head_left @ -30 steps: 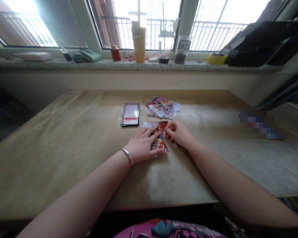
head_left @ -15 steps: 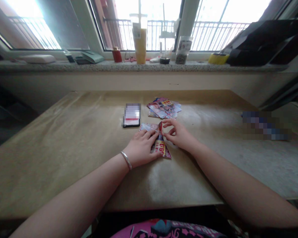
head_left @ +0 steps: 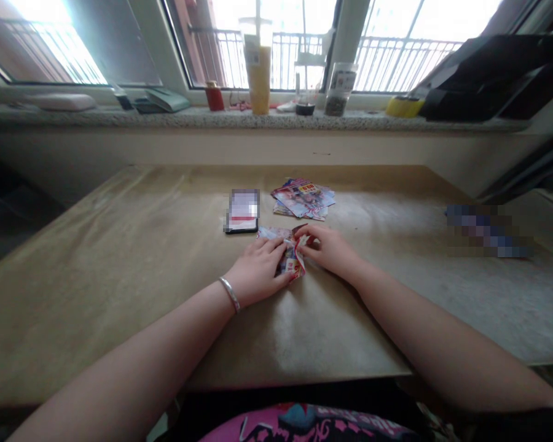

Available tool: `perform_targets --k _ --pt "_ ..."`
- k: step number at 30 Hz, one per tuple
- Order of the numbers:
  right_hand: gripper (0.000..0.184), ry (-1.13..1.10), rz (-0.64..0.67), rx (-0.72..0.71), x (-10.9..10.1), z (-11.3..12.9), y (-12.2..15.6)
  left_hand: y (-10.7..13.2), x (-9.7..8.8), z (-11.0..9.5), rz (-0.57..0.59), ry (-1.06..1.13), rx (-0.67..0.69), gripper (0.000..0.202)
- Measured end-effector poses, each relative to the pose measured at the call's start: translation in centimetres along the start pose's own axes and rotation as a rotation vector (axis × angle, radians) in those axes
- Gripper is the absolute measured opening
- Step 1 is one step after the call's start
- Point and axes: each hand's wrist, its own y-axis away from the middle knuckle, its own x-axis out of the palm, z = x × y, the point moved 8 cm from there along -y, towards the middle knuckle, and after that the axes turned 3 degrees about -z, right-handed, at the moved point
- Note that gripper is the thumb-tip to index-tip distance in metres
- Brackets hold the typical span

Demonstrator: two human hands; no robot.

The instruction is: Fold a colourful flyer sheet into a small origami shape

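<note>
A colourful printed paper sheet point(head_left: 291, 266) lies on the table in front of me, partly folded and creased along its right side. My left hand point(head_left: 254, 267), a silver bangle at its wrist, rests flat over the left part of the sheet with fingers stretched out. At the right edge, my right hand point(head_left: 328, 248) pinches the raised, folded part between thumb and fingers. Both hands cover much of the paper. Just beyond them sits a loose pile of similar printed sheets point(head_left: 303, 199).
Left of the pile lies a phone point(head_left: 242, 212), its screen blurred. A blurred bluish item point(head_left: 486, 232) is at the table's right side. On the windowsill point(head_left: 166, 121) stand a tall yellow drink cup point(head_left: 260, 80), a red container point(head_left: 214, 97) and a clear jar point(head_left: 340, 91).
My right hand has bent the sheet's right side inward and leftward, so a crumpled fold with a pale underside stands up. My left hand stays flat on the paper, shifted slightly left.
</note>
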Motion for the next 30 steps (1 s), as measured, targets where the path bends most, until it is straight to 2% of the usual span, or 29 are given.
perform_targets --k 5,7,10,12,14,17,19,25,30 --pt "0.022 -0.019 -0.029 0.078 -0.1 -0.4 0.1 0.1 0.0 0.3 -0.003 -0.009 -0.013 0.066" --pt "0.032 -0.077 -0.052 0.124 -0.2 -0.8 0.2 0.2 0.0 0.4 -0.007 0.002 -0.026 0.069" --pt "0.057 -0.21 -0.079 0.214 -0.3 -1.5 0.3 0.2 0.2 0.6 0.01 0.032 -0.061 0.076" --pt "0.062 -0.3 -0.065 0.271 0.0 -2.0 0.3 0.2 0.2 0.7 0.015 0.054 -0.071 0.081" --pt "0.053 -0.34 -0.038 0.304 0.3 -2.4 0.3 0.2 0.2 0.6 -0.002 0.07 -0.059 0.085" --pt "0.023 -0.317 -0.012 0.311 0.4 -2.7 0.3 0.1 0.1 0.6 -0.027 0.089 -0.042 0.088" --pt "0.015 -0.319 0.0 0.298 0.4 -2.7 0.3 0.2 0.1 0.7 -0.038 0.103 -0.038 0.091" --pt "0.019 -0.433 0.022 0.247 0.4 -1.3 0.3 0.3 -0.5 0.8 -0.142 0.143 -0.002 0.1" --pt "0.026 -0.481 0.042 0.278 0.5 -0.7 0.5 0.5 -1.3 0.5 -0.247 0.133 0.086 0.106"
